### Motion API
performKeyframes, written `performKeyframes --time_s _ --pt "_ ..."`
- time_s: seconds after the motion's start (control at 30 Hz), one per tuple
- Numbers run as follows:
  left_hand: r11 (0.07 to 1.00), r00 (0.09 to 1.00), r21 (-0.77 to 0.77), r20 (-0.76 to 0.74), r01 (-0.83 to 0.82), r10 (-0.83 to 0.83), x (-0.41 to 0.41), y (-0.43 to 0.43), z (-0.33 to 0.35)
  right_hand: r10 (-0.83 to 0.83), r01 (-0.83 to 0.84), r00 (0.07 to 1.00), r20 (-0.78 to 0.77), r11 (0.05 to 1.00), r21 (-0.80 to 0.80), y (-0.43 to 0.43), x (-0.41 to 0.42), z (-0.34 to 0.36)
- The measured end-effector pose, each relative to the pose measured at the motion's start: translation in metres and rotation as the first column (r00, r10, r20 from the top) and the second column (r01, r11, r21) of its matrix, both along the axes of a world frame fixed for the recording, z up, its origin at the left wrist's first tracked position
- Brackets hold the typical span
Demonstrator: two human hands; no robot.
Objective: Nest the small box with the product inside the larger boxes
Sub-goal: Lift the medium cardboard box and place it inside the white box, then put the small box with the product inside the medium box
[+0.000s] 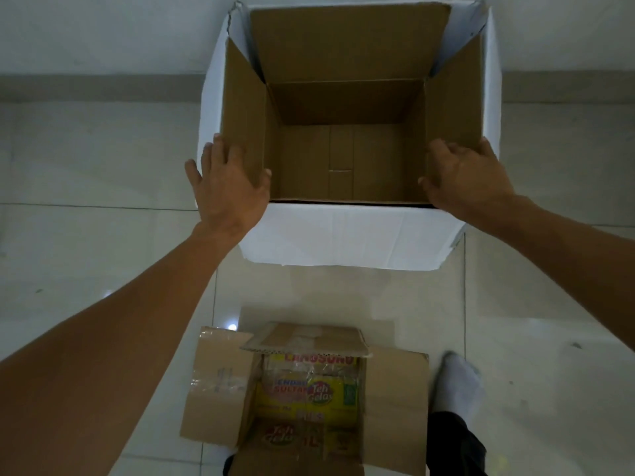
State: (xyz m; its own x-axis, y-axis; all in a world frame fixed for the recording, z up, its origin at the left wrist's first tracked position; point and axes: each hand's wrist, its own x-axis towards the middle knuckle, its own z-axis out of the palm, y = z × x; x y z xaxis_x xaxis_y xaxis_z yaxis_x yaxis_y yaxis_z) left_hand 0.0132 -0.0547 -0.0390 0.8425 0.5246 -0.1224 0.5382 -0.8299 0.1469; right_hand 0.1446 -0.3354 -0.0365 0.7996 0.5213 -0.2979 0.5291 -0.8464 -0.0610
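Two-handed (left hand (226, 180), right hand (460, 175)), grasps side flaps (240, 108) of large white-clad brown cardboard box (343, 231); risks a flap creasing inward, blocking small open brown tea-packet carton (395, 389).

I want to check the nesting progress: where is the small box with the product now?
In the head view the small box sits on the floor at bottom centre, outside the large box, beside the socked foot.

Matt cardboard large box (343, 235), glossy tiled floor (103, 166)
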Motion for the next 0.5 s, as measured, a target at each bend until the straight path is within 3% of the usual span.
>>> performKeyframes --time_s 0.17,0.3,0.5 --pt "0.994 0.990 -0.050 0.094 -0.096 0.101 -0.032 -0.014 0.012 -0.070 0.073 0.997 -0.024 0.979 0.193 -0.010 -0.021 0.023" --pt "0.986 0.970 -0.081 0.182 -0.147 0.159 -0.074 -0.028 0.023 -0.166 0.187 0.982 -0.087 0.901 0.391 -0.027 -0.060 0.034" --pt "0.958 0.948 -0.198 0.198 -0.209 0.248 -0.158 -0.065 0.026 -0.169 0.259 0.955 -0.245 0.878 0.402 -0.064 -0.154 0.034"
